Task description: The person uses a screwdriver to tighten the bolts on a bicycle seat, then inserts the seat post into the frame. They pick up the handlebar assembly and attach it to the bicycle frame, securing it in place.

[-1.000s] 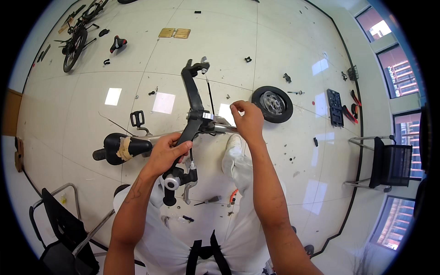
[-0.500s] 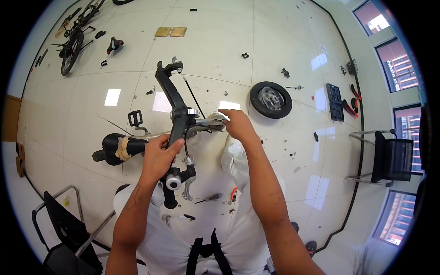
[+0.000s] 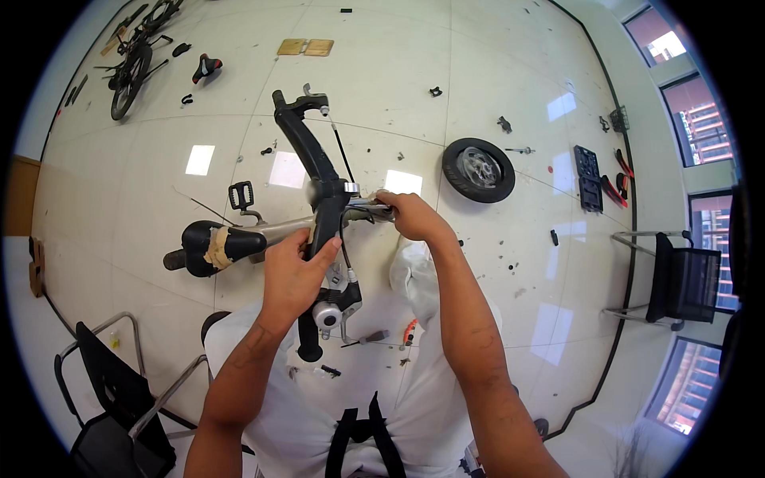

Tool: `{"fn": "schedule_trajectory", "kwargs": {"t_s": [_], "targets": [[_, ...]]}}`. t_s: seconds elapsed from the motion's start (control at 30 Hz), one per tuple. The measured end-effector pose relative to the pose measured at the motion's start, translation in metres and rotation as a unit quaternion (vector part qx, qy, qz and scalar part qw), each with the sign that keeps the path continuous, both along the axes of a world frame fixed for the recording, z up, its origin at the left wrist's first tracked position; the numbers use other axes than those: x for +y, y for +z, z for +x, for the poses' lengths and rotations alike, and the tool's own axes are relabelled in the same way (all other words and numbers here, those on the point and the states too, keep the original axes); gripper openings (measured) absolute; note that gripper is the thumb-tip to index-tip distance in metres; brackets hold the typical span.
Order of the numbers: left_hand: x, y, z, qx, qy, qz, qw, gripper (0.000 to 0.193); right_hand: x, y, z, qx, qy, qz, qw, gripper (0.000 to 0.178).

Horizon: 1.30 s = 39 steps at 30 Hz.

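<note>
Foremost, we list the tiled floor (image 3: 494, 72), carrying scattered small parts. Next, a black handlebar (image 3: 307, 155) on its stem, held up above the floor before us, with a bell and brake lever near its lower grip. Our left hand (image 3: 293, 271) has its fingers clenched round the bar below the stem. Our right hand (image 3: 414, 215) pinches a slim silver tool (image 3: 368, 209) against the stem clamp. Then a black saddle (image 3: 209, 245) wrapped in tape, left of the bar; a small wheel (image 3: 479, 169) lying to the right; a pedal (image 3: 241, 194); a black chair (image 3: 684, 280).
</note>
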<state>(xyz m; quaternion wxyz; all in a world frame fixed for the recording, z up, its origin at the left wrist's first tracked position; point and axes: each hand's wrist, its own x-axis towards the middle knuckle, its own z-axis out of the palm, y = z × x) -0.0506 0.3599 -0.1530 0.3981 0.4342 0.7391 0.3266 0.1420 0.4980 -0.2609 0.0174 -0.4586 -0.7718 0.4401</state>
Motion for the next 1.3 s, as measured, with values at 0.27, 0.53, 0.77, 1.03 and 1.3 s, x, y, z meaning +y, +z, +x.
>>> {"fn": "schedule_trajectory", "kwargs": {"t_s": [0.27, 0.53, 0.77, 1.03, 1.3], "targets": [[0.001, 0.003, 0.022, 0.015, -0.096, 0.083, 0.992, 0.025, -0.004, -0.016, 0.005, -0.044, 0.084, 0.205, 0.974, 0.044], [0.007, -0.002, 0.047, -0.123, -0.103, 0.103, 0.982, 0.033, 0.011, 0.017, 0.013, 0.057, -0.067, -0.049, 0.995, 0.036], [0.008, 0.007, 0.091, -0.068, -0.153, 0.082, 0.982, 0.043, 0.006, 0.084, 0.014, 0.334, -0.214, -0.148, 0.906, 0.083], [0.014, -0.014, 0.104, -0.113, -0.168, 0.132, 0.97, 0.036, 0.008, 0.087, 0.025, 0.16, -0.208, 0.011, 0.965, 0.067], [0.066, -0.055, 0.025, -0.035, -0.023, 0.138, 0.99, 0.037, 0.007, 0.066, 0.04, 0.095, -0.203, 0.064, 0.972, 0.063]]}}
